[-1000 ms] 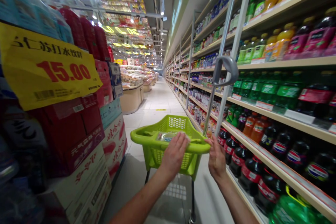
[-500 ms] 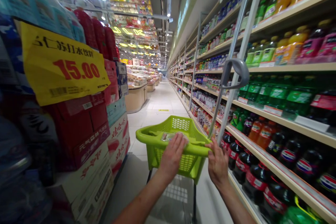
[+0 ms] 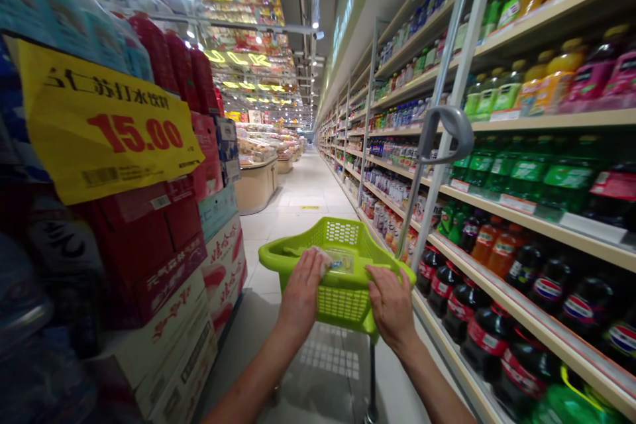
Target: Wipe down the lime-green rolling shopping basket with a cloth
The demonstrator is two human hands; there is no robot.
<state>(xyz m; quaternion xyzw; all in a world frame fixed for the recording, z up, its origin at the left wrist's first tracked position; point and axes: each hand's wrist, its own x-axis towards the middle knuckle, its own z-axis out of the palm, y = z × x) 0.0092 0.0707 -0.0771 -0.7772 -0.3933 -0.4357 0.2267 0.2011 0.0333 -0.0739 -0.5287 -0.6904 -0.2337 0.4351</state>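
Note:
A lime-green plastic shopping cart (image 3: 342, 228) stands in front of me, its handle bar toward me. My left hand (image 3: 301, 285) lies over the left-middle of the handle, fingers together, pressing a crumpled whitish wipe (image 3: 324, 258) against it; most of the wipe is hidden under the fingers. To the right of it, a clear label panel (image 3: 342, 262) shows in the handle's middle. My right hand (image 3: 390, 301) has its fingers curled over the handle's right part; its fingertips are partly out of sight.
Drink shelves (image 3: 536, 209) run along the right, with a grey loop handle on a metal pole (image 3: 444, 136) before them. Stacked drink boxes (image 3: 163, 338) and a yellow price sign (image 3: 112, 122) crowd the left. A tiled aisle (image 3: 303, 185) stretches ahead past display counters (image 3: 256, 185).
My left hand has slid left along the handle with the wipe, uncovering the label panel. My right hand has shifted left from the handle's right corner.

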